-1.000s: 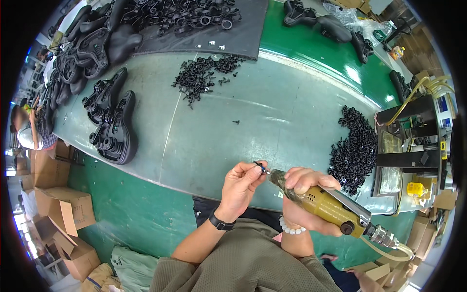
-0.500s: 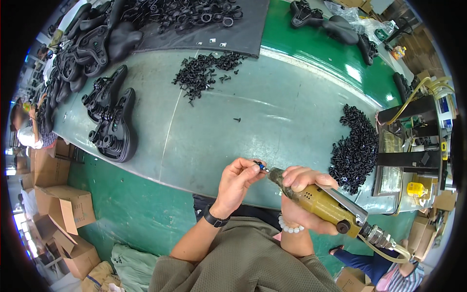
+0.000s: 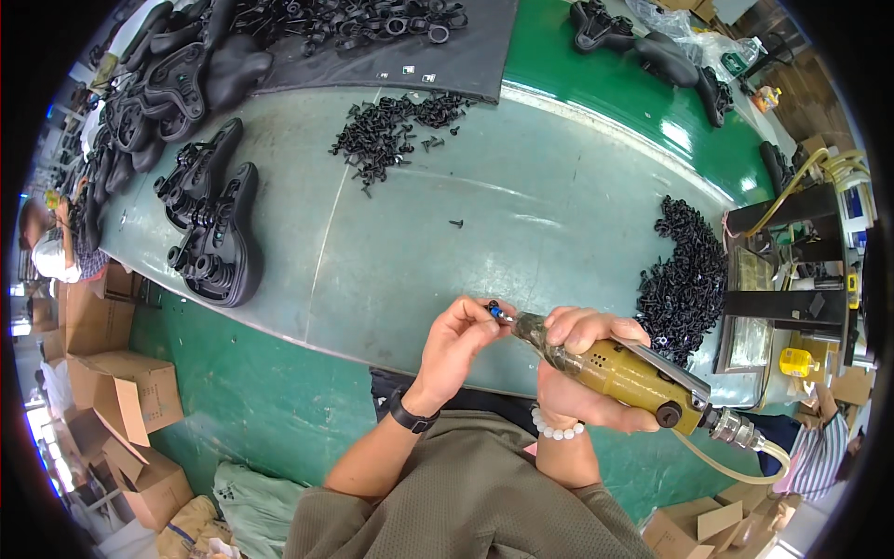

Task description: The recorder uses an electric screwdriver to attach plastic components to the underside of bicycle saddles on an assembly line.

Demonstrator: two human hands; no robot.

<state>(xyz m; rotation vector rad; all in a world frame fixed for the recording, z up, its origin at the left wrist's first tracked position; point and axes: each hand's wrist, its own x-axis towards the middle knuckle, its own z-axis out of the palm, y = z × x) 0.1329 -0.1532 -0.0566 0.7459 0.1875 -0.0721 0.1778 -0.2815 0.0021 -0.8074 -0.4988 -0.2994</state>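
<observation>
My right hand is wrapped round a yellow-brown air screwdriver, its lever under the fingers and its taped nose pointing left. In my left hand, thumb and fingers pinch a small black screw with a blue part on it. This screw sits right at the screwdriver's bit, and the fingertips partly hide it. Both hands are over the table's near edge. Beyond them a single black screw lies on the grey-green table.
Screw piles lie at the back and right. Black bicycle saddles lie upturned at left; more are heaped behind, beside black rings. A dark rack stands right. An air hose trails from the screwdriver. Other people are at both sides.
The screwdriver's rear end has swung slightly right and up, and its nose has come a little left with the left fingers. At lower right, another person has moved farther back.
</observation>
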